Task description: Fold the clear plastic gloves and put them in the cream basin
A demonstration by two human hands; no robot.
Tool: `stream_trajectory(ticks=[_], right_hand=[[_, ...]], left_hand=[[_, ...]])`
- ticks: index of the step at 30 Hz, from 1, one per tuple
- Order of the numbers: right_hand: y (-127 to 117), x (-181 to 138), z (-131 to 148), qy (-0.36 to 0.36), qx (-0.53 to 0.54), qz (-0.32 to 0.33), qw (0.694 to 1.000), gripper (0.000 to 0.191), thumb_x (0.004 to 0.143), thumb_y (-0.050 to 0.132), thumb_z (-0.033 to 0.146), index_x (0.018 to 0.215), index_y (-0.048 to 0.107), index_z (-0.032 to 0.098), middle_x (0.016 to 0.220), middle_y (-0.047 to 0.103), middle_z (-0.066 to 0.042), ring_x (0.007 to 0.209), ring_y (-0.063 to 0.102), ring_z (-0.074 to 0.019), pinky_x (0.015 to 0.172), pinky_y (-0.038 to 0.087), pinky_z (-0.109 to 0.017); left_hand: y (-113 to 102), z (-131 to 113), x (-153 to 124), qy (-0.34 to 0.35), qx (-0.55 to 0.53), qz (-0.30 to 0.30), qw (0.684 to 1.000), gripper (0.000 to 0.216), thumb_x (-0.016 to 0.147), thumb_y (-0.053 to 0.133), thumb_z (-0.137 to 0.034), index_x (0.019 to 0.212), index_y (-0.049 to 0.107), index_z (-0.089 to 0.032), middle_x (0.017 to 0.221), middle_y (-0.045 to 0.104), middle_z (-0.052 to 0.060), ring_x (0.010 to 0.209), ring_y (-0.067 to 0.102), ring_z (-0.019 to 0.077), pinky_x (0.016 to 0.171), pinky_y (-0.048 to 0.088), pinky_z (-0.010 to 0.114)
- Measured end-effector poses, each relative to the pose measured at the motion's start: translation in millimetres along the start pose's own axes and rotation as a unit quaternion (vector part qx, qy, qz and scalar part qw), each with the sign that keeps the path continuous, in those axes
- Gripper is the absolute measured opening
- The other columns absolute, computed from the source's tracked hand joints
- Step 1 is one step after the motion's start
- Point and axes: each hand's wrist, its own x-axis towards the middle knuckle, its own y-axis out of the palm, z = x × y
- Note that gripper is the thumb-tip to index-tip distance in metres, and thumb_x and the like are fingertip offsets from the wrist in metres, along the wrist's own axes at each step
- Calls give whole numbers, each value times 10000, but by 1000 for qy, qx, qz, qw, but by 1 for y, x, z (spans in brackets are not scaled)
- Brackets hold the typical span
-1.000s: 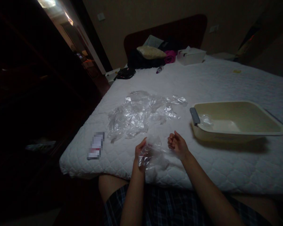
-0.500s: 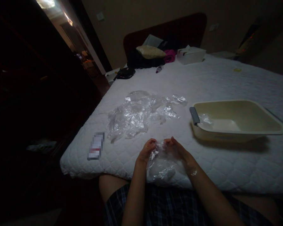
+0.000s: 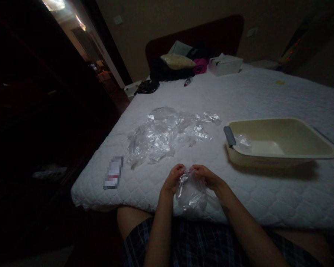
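A crumpled clear plastic bag (image 3: 192, 194) hangs between my hands at the front edge of the bed. My left hand (image 3: 174, 178) pinches its top edge on the left, fingers closed. On the other side my right hand (image 3: 207, 175) grips the same top edge, its fingertips close to those of the left. Beyond my hands lies a spread-out heap of clear plastic bags (image 3: 158, 135) on the white quilted bedding. A cream plastic basin (image 3: 284, 163) with grey handles stands to the right, with a small piece of clear plastic (image 3: 242, 141) inside.
A blurred-out flat item (image 3: 113, 172) lies on the left of the bed (image 3: 144, 185). Toward the headboard (image 3: 228, 33) are a black bag (image 3: 147, 86), a small bottle (image 3: 188, 81), a beige cushion (image 3: 178, 61), a pink roll (image 3: 200, 66) and a white box (image 3: 225, 66).
My right hand has moved left, closer to my left hand, and its raised thumb has come down onto the plastic bag. The bag hangs narrower. Other things stay where they were.
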Motion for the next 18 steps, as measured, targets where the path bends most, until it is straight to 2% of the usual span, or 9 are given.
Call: stream_trajectory(ticks=[2,4,7,9,11,15,18], right_hand=[[2,3,4,19,-20,13,1000,199,609,716,316,678,617,158,403,457,73,297,284,-18,300,153,-155],[3,2,6,1,2,-19,1000,155,608,707,273,646,604,163,403,447,75,298,282,-13,300,151,-151],[1,-5,4,-77,69,-109,989,152,549,715,210,652,605,191,509,532,52,383,421,-48,365,302,-164],[-4,-9,1,-132,95,-164,973,176,526,709,199,665,603,223,642,602,34,526,536,-93,481,410,-208],[-10,-11,0,-164,108,-191,962,151,525,690,245,644,597,245,708,627,26,638,579,-132,582,454,-259],[-17,-9,6,-164,179,-187,952,143,511,642,347,604,606,245,634,635,0,630,586,-178,625,472,-333],[-12,-6,10,-133,201,-169,956,152,503,659,280,643,616,239,720,670,-11,656,599,-181,617,472,-325]], left_hand=[[-1,0,-1,0,4,9,1000,368,568,752,-323,823,536,-169,618,566,-19,491,505,85,482,366,191],[-1,-1,-3,2,8,13,1000,380,565,746,-342,839,546,-172,625,565,-16,498,507,90,482,366,195],[2,-2,-3,4,-5,16,1000,381,583,712,-409,839,561,-170,678,578,3,536,525,108,499,386,212],[5,-3,-3,5,-28,19,999,368,617,672,-445,833,570,-165,764,604,32,614,561,135,549,417,235],[7,-4,-3,3,-58,22,998,360,653,633,-465,832,582,-157,838,622,59,708,589,166,625,442,262],[5,-6,-3,-35,-97,16,995,415,696,564,-516,823,620,-125,792,647,92,739,609,207,710,455,328],[1,-4,-2,-64,-73,23,995,554,672,514,-621,769,646,-92,750,656,140,734,618,264,745,454,409]])
